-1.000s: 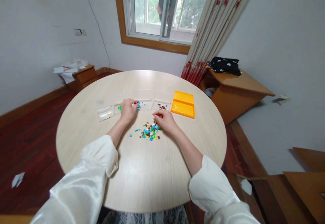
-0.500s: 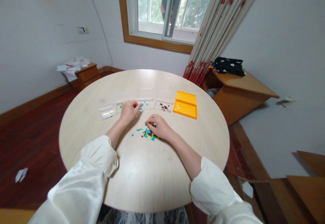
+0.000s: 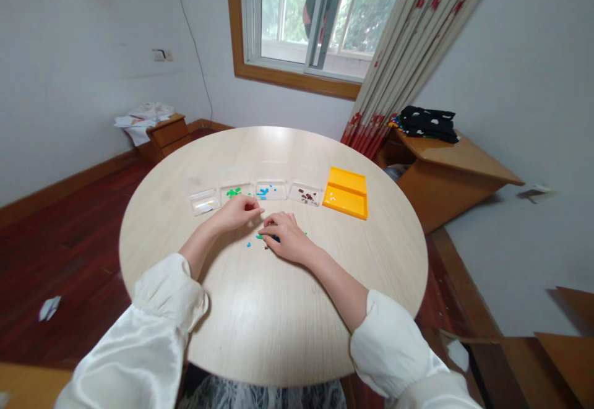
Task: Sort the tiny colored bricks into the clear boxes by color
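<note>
My left hand (image 3: 239, 211) is above the table, just in front of the clear boxes, thumb and fingertips pinched together. Whatever the pinch holds, if anything, is too small to make out. Low over the pile of small coloured plastic pieces (image 3: 258, 236), my right hand (image 3: 288, 239) curls its fingers together and covers most of them. A blue piece (image 3: 249, 244) and a brown piece (image 3: 266, 247) lie at the near side. Behind my hands stand clear boxes with open lids: one holds green pieces (image 3: 233, 193), another blue pieces (image 3: 263, 192), a third brown pieces (image 3: 307, 197).
At the left end of the row, a clear box (image 3: 199, 209) holds a few yellowish pieces. An open yellow case (image 3: 348, 206) with a few white bits stands at the right. These rest on a round wooden table (image 3: 260, 316). A wooden cabinet (image 3: 445, 174) stands beyond it.
My left hand has drawn back from the blue-piece box toward the pile, uncovering the green pieces. My right hand has spread lower over the pile, hiding more of it. The view has shifted slightly.
</note>
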`<state>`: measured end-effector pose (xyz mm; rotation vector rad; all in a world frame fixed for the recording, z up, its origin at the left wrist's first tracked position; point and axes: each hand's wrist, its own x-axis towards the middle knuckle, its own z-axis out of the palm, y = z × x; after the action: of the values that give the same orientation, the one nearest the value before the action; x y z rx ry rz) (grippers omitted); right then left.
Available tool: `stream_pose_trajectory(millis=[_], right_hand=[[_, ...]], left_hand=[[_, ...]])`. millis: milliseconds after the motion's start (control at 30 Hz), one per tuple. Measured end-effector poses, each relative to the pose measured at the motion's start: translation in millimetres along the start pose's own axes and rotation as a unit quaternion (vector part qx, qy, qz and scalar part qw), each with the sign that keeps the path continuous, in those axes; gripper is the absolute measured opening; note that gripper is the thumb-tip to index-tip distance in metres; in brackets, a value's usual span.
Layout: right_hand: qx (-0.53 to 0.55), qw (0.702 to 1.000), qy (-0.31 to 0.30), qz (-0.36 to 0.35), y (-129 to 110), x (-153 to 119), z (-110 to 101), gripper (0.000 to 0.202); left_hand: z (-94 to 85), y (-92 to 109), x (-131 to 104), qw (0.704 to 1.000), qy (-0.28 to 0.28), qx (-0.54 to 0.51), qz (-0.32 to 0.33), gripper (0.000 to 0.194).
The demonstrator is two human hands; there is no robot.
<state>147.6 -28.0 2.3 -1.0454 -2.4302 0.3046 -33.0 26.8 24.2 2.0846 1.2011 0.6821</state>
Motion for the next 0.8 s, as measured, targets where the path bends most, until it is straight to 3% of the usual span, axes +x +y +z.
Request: stream_pose_trajectory(millis=[233,433,633,800], right_hand=[[-0.007,0.999,0.007,0.033,3.8,2.0,-1.5,0.013],[0.005,0.999,0.013,0.044,2.5,2.1,-5.0,0.011],[0.025,0.997,-0.024,0.069,-0.8,4.0,-5.4,0.005],[0.027,0.996,-0.026,0.083,-2.4,4.9,-6.0,0.009]], left_hand=[[-9.8,-0.9,-9.2,0.986,-0.164,-0.036,-0.014,0.022],[-4.8,8.3,-11.8,0.974,-0.225,-0.007,-0.038,0.019],[-3.3,6.8,-12.2,0.973,-0.226,-0.012,-0.044,0.011],[-1.0,-0.9,-8.6,0.988,-0.152,-0.033,-0.007,0.014]])
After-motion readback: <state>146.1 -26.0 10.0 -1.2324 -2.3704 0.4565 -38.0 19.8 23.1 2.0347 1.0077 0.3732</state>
